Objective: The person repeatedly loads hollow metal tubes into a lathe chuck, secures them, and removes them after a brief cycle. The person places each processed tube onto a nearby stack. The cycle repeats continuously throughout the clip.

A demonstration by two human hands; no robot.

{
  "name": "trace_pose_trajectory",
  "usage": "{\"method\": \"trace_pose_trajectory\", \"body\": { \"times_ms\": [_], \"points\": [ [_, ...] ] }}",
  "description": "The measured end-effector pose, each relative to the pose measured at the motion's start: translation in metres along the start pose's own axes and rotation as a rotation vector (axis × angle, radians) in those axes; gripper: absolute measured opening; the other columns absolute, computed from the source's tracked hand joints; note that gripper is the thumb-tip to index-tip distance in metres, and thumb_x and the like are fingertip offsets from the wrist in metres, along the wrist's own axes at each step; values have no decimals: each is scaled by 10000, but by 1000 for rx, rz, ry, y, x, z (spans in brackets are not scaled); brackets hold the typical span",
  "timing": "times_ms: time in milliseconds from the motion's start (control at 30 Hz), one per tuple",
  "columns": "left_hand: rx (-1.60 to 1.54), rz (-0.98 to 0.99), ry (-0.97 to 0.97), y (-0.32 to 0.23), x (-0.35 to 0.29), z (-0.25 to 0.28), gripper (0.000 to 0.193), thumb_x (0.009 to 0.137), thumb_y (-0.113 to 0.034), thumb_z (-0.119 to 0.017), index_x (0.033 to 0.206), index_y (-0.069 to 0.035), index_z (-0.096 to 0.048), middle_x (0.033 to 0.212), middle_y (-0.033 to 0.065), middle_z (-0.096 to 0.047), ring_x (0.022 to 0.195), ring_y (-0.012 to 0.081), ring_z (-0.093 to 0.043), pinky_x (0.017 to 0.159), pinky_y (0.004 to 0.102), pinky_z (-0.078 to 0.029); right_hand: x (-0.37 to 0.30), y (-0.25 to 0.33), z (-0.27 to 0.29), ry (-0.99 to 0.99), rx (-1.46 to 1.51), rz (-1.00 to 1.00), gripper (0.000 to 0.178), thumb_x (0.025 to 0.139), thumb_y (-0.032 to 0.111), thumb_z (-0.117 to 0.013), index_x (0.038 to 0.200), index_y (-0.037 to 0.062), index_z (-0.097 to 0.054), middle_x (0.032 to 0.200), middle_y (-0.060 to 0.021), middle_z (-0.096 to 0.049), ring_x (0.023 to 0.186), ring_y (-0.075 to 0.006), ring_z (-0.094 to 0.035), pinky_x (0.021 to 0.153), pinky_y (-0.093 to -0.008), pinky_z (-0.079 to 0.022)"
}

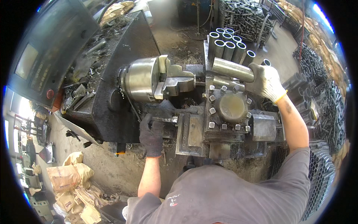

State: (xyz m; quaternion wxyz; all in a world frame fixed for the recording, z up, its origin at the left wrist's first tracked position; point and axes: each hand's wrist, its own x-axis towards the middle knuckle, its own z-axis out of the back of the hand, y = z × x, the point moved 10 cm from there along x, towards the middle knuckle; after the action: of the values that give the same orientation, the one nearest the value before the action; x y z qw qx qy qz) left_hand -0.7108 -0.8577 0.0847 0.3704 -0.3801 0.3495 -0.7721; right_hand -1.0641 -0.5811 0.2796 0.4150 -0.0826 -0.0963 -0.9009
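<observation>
Metal tube (pixel 233 70), plain and grey — held above the machine bed, just behind the tool post (pixel 232 106), its free end pointing left toward the chuck (pixel 140 80). Lies nearly level, tipped slightly down to the right. Well apart from the chuck face.

Right hand (pixel 264 80), white knit glove with grey fingers: closed around the tube's right end, clamped on it. Forearm reaches up along the right side of the machine.

Left hand (pixel 151 136), dark glove: low at the front of the bed, below the chuck. Fingers bent; cannot tell whether they close on anything.

Chuck: bright steel, round, stepped blocks on its right face. Tool post: square, ringed by bolts, round cap in the middle. A second shiny cylinder (pixel 226 82) lies just below the held tube.

Beyond the tool post, a cluster of upright tubes (pixel 228 54), open ends up. Farther back, a heap of small metal parts (pixel 244 22). Left side: control cabinet (pixel 48 56) with a red button (pixel 50 94); brown paper sacks (pixel 67 179) on the floor — crumpled.
</observation>
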Motion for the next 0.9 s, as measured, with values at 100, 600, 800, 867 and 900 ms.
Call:
{"method": "trace_pose_trajectory", "body": {
  "times_ms": [100, 600, 800, 867, 900],
  "points": [
    [-174, -58, 40, -14, 12, -21, 366, 994, -235, -717, 1280, -7, -700, 1280, 155, -721, 1200, 291, -683, 1050, 403, -522, 20, -7, -26, 80, 18, -8, 503, 709, 441, -852, 1035, 75, -743, 872, -213, -752, 813, -394, -752, 761, -473, -600],
    [88, -233, 97, 43, 92, -195, 514, 1091, -415, -564, 1481, -81, -587, 1263, 208, -738, 1162, 397, -705, 1107, 456, -511, 55, -8, -59, 198, 38, 71, 440, 745, 359, -757, 1004, 5, -719, 858, -243, -743, 813, -415, -742, 785, -477, -597],
    [471, 189, 179, 43, 72, -158, 459, 1039, -439, -547, 1250, -71, -724, 1069, 226, -781, 951, 475, -746, 824, 572, -585, 56, -1, -61, 208, 41, 114, 427, 727, 337, -775, 992, 6, -724, 854, -246, -738, 817, -418, -743, 794, -481, -599],
    [497, 218, 161, 28, 66, -138, 438, 1071, -441, -529, 1164, -73, -748, 977, 275, -743, 947, 484, -725, 757, 584, -563, 61, -4, -69, 256, 10, 95, 426, 730, 338, -778, 996, 10, -725, 856, -247, -738, 818, -419, -742, 796, -482, -600],
    [470, 170, 119, 16, 65, -128, 441, 1086, -442, -519, 1121, -74, -760, 930, 300, -724, 945, 488, -714, 723, 591, -552, 64, -6, -72, 259, -16, 96, 407, 734, 337, -780, 989, 22, -735, 883, -246, -747, 846, -412, -749, 802, -485, -601]
  ]
}}
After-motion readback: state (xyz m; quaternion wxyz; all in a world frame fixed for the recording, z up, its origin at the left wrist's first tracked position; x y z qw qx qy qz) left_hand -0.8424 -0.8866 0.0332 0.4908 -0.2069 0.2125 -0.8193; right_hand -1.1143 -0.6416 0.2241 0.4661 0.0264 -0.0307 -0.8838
